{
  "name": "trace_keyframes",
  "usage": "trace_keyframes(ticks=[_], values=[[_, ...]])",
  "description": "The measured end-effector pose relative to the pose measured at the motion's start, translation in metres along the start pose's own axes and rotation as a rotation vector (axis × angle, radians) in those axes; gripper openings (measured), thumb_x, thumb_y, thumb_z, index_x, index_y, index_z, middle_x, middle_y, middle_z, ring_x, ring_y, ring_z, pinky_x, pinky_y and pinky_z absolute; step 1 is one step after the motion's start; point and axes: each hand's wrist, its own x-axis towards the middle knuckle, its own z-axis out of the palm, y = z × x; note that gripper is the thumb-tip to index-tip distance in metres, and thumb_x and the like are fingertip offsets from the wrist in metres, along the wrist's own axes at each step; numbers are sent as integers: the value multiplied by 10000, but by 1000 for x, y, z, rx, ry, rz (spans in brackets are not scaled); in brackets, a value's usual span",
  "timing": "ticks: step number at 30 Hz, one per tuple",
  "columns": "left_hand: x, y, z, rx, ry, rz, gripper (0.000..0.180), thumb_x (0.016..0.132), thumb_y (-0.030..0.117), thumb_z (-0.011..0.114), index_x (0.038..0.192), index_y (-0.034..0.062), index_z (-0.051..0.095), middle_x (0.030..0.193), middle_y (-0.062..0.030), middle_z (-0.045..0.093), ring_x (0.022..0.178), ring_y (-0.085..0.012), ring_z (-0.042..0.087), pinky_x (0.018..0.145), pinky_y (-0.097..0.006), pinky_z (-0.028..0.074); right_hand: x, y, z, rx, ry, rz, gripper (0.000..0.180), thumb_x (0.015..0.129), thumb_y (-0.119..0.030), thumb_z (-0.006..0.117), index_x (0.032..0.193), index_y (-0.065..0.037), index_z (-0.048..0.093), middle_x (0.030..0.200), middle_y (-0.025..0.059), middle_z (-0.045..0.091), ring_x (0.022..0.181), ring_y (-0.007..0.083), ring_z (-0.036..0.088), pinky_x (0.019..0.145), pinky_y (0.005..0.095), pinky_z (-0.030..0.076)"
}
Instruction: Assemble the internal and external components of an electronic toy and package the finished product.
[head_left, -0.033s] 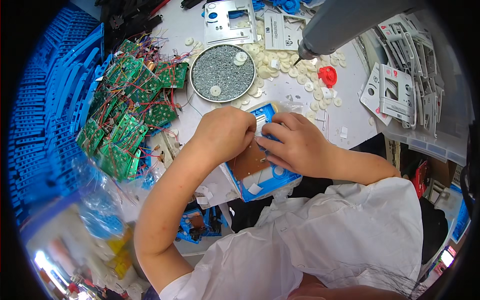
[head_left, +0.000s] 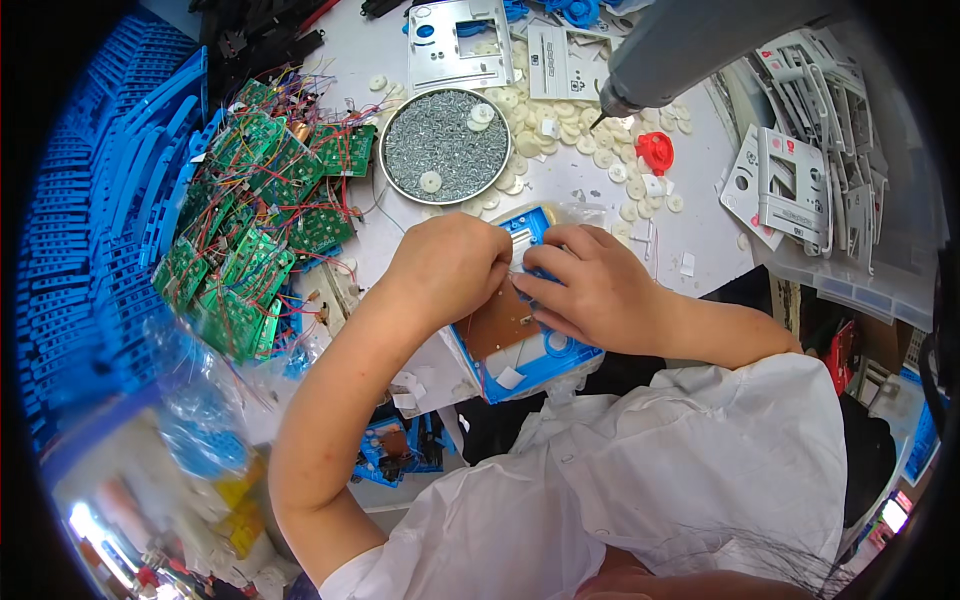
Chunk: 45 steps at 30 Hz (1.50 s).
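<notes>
While the left hand (head_left: 445, 262) and right hand (head_left: 610, 297) bend over a blue casing (head_left: 541, 374), fingers (head_left: 549, 263) curled, what they hold unclear

Downward head-worn fisheye view, close over the table (head_left: 715, 235)

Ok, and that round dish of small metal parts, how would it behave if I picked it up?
The round dish is probably heavy for its size, being filled with small metal parts. The white discs resting on top look loose and might slide if it tilts.
</notes>
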Motion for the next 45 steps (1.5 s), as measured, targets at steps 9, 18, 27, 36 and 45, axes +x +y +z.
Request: trace_keyframes(ticks=[9,18,27,36,45], values=[[1,26,7,302,-79,23,97,864,137,654,846,55,704,787,-149,724,755,-315,746,649,-429,586,3,-2,5,-7,15,44,331,788,-209,767,1082,-69,709,1146,68,615,1146,275,548,909,403,475],[-16,37,19,222,133,-239,110,890,122,657,952,31,659,865,-138,712,769,-319,736,656,-425,582,-6,-9,7,-39,-37,61,452,777,-199,752,1195,-42,680,1244,91,605,1194,290,536,943,420,470],[-54,26,51,169,483,-3,295,850,82,693,1143,43,688,1003,-90,644,851,-283,678,698,-390,549,-11,-1,3,64,-37,18,537,781,-203,770,1263,5,658,1318,131,612,1202,311,571,997,422,501],[-41,38,48,252,355,-97,250,819,158,712,1036,48,655,913,-80,579,807,-237,665,680,-378,542,-10,3,-6,175,12,-4,437,791,-169,782,1170,27,688,1240,142,646,1167,331,605,953,422,545],[-47,33,52,67,462,-23,297,825,58,692,1117,83,652,961,-107,592,755,-329,646,655,-432,525,-11,4,-9,116,-41,-31,457,814,-190,766,1208,20,668,1275,136,623,1195,322,584,952,418,549]])
